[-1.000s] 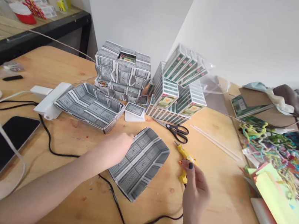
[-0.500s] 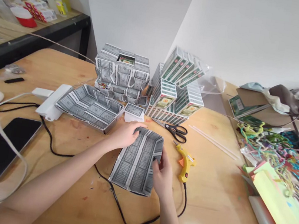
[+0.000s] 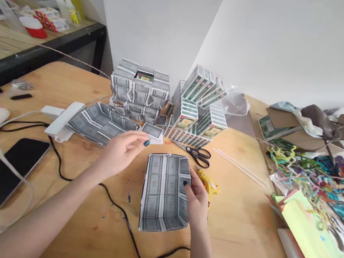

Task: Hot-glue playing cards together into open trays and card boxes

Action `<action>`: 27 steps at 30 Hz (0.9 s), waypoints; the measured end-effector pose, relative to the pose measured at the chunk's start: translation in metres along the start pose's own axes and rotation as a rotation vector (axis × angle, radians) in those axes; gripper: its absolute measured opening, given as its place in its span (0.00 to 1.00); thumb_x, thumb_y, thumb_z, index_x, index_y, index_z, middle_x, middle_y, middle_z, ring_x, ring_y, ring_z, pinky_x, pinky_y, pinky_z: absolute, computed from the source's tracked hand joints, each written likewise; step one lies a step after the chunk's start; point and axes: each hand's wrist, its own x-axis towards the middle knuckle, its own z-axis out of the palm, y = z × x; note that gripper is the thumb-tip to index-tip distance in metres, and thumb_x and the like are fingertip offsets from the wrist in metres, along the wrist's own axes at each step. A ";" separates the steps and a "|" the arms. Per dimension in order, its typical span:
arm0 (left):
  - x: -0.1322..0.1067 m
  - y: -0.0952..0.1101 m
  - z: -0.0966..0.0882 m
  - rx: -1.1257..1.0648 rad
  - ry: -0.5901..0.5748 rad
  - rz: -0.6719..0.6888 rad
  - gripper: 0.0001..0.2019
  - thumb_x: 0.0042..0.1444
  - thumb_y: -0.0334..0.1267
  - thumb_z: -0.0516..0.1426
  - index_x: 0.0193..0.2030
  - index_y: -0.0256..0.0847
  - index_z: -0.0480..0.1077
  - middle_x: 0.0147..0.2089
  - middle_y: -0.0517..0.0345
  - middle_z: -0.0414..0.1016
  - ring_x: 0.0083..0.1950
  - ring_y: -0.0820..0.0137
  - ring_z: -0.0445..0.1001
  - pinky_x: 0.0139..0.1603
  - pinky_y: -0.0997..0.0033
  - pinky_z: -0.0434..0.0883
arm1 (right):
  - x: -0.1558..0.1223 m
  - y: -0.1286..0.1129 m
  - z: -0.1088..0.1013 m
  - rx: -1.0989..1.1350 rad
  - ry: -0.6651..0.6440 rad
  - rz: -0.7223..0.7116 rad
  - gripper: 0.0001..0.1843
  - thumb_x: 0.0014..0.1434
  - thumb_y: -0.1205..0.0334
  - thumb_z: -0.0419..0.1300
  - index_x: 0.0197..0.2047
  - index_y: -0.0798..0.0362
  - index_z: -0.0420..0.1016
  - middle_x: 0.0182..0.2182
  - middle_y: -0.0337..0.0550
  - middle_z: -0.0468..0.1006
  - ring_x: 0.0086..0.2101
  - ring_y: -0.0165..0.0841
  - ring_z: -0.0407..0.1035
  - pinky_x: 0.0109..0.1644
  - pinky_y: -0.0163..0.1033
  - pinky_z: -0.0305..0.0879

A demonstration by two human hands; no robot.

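Note:
A shallow tray made of grey patterned playing cards [image 3: 164, 190] lies on the wooden table [image 3: 244, 209] in front of me. My right hand [image 3: 196, 199] grips its right wall, thumb inside. My left hand [image 3: 123, 152] hovers just left of the tray with fingers loosely spread, holding nothing. A yellow glue gun [image 3: 208, 182] lies behind my right hand, its black cord [image 3: 130, 233] running under the tray. A second card tray [image 3: 101, 123] sits further left.
Stacked card boxes [image 3: 139, 89] and card packs [image 3: 200, 111] stand at the back. Black scissors [image 3: 198, 154] and glue sticks [image 3: 240, 167] lie nearby. A phone [image 3: 4, 173], white cables and charger [image 3: 63, 119] are left. Colourful craft clutter [image 3: 321, 186] fills the right.
My right hand set down the glue gun and took hold of the tray's right wall. The tray turned square to me. My left hand let go and lifted away.

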 end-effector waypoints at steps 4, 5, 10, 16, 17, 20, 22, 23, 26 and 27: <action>-0.031 -0.005 0.026 -0.253 -0.124 -0.159 0.30 0.56 0.44 0.54 0.65 0.48 0.51 0.68 0.53 0.53 0.65 0.58 0.56 0.58 0.56 0.65 | 0.001 -0.010 0.007 0.124 -0.022 0.028 0.25 0.51 0.64 0.59 0.54 0.47 0.69 0.56 0.42 0.69 0.57 0.40 0.60 0.62 0.50 0.53; -0.035 -0.006 0.033 -0.351 -0.146 -0.195 0.31 0.57 0.43 0.53 0.66 0.49 0.48 0.67 0.53 0.53 0.66 0.57 0.55 0.59 0.56 0.64 | 0.001 -0.012 0.010 0.147 -0.031 0.031 0.25 0.51 0.64 0.59 0.55 0.47 0.68 0.56 0.42 0.68 0.57 0.39 0.60 0.62 0.49 0.53; -0.041 -0.002 0.057 -0.701 0.014 -0.278 0.37 0.49 0.32 0.52 0.67 0.45 0.47 0.64 0.57 0.61 0.64 0.58 0.59 0.63 0.58 0.59 | 0.007 -0.013 0.020 0.178 -0.139 0.047 0.31 0.50 0.65 0.58 0.59 0.44 0.62 0.57 0.39 0.67 0.58 0.38 0.58 0.61 0.48 0.54; -0.039 0.012 0.072 -0.740 0.115 -0.242 0.37 0.45 0.30 0.50 0.66 0.42 0.51 0.65 0.60 0.60 0.66 0.61 0.54 0.67 0.60 0.49 | 0.009 -0.014 0.026 0.044 -0.078 -0.027 0.29 0.48 0.67 0.57 0.56 0.50 0.67 0.48 0.41 0.74 0.52 0.38 0.64 0.57 0.45 0.58; -0.038 0.014 0.074 -0.728 0.115 -0.243 0.37 0.45 0.30 0.50 0.66 0.42 0.50 0.65 0.60 0.59 0.67 0.61 0.53 0.67 0.60 0.49 | 0.009 -0.014 0.025 0.033 -0.068 -0.031 0.28 0.48 0.67 0.57 0.55 0.51 0.68 0.49 0.41 0.74 0.51 0.38 0.65 0.57 0.45 0.58; -0.034 0.013 0.072 -0.716 0.066 -0.275 0.37 0.46 0.32 0.51 0.66 0.45 0.50 0.64 0.62 0.60 0.66 0.61 0.54 0.65 0.62 0.52 | 0.010 -0.015 0.020 0.048 -0.094 0.000 0.30 0.47 0.68 0.56 0.56 0.50 0.67 0.48 0.40 0.74 0.48 0.37 0.66 0.54 0.43 0.60; -0.029 0.009 0.066 -0.782 -0.023 -0.305 0.36 0.48 0.36 0.53 0.66 0.47 0.50 0.61 0.60 0.65 0.63 0.61 0.59 0.62 0.64 0.58 | 0.014 -0.016 0.014 0.057 -0.120 0.022 0.32 0.45 0.68 0.56 0.56 0.48 0.66 0.47 0.39 0.75 0.47 0.36 0.67 0.52 0.42 0.61; -0.027 0.007 0.063 -0.841 -0.078 -0.320 0.35 0.50 0.38 0.53 0.67 0.47 0.49 0.59 0.59 0.67 0.60 0.61 0.63 0.58 0.64 0.61 | 0.017 -0.016 0.011 0.054 -0.114 0.026 0.32 0.44 0.68 0.56 0.56 0.47 0.67 0.46 0.38 0.75 0.47 0.36 0.67 0.52 0.41 0.61; -0.023 0.000 0.050 -1.031 -0.271 -0.367 0.32 0.56 0.46 0.49 0.67 0.47 0.46 0.50 0.54 0.73 0.45 0.64 0.72 0.44 0.67 0.68 | 0.026 -0.019 0.003 0.052 -0.014 0.064 0.30 0.41 0.68 0.55 0.51 0.49 0.71 0.42 0.39 0.77 0.43 0.36 0.68 0.46 0.39 0.64; -0.023 0.000 0.047 -1.052 -0.329 -0.373 0.31 0.57 0.47 0.48 0.67 0.49 0.46 0.48 0.54 0.74 0.43 0.66 0.73 0.41 0.68 0.68 | 0.028 -0.021 0.001 0.074 0.025 0.086 0.29 0.41 0.68 0.55 0.50 0.50 0.72 0.39 0.39 0.77 0.40 0.36 0.69 0.42 0.38 0.65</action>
